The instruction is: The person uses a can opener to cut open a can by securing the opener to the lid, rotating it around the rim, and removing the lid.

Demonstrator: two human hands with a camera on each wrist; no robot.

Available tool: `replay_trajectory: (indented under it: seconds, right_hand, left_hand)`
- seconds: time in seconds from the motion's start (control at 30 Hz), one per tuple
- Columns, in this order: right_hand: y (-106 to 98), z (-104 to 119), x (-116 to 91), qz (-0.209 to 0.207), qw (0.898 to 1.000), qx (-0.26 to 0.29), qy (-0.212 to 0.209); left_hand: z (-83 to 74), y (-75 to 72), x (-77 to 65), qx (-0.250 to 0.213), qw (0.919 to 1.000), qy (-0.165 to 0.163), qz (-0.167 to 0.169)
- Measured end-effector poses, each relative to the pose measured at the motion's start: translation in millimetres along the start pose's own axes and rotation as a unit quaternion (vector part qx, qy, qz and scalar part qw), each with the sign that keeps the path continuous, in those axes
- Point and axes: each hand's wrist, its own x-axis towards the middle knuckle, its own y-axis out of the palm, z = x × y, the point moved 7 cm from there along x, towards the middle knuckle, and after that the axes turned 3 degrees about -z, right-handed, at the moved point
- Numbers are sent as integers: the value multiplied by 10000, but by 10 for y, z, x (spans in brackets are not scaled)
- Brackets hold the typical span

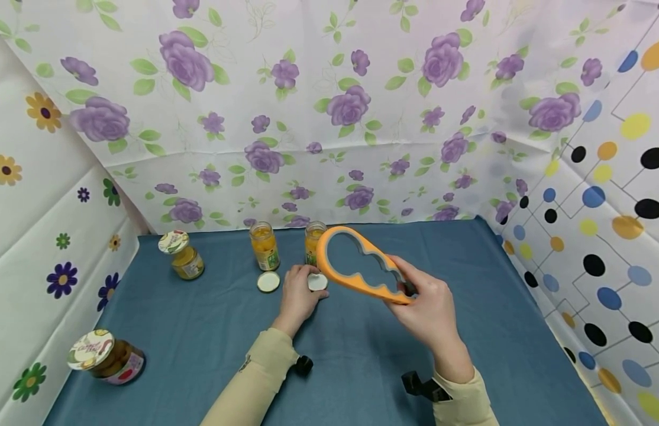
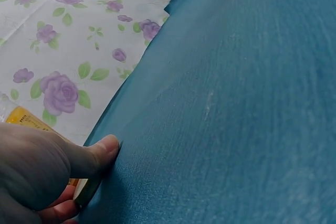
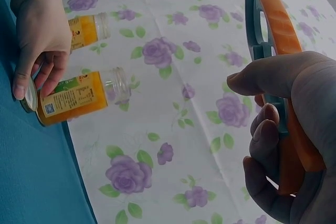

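Observation:
My left hand (image 1: 299,294) pinches a round pale jar lid (image 1: 317,282) at the blue cloth, thumb on one side and fingers on the other. Just behind it stands a lidless glass jar (image 1: 312,238) of yellow-orange food, partly hidden by the jar opener. In my right hand (image 1: 433,302) is an orange jar opener (image 1: 361,286) with a grey scalloped inner edge, gripped by its narrow end and raised above the cloth. A second lidless jar (image 1: 264,247) stands to the left, with another lid (image 1: 268,281) lying flat before it.
A small lidded jar (image 1: 187,260) stands at the back left. Nearer, at the left edge, is a larger dark jar (image 1: 119,361) with a patterned lid. Blue cloth (image 1: 356,355) covers the table; a flowered sheet (image 1: 308,118) hangs behind it.

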Motion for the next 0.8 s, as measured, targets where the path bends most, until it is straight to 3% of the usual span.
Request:
replay_trajectory:
  seconds: [0.8]
  right_hand:
    - [0,25,10,-23,10000,-14,-60]
  left_hand:
    - [41,-138,-48,-700,9975,52,126]
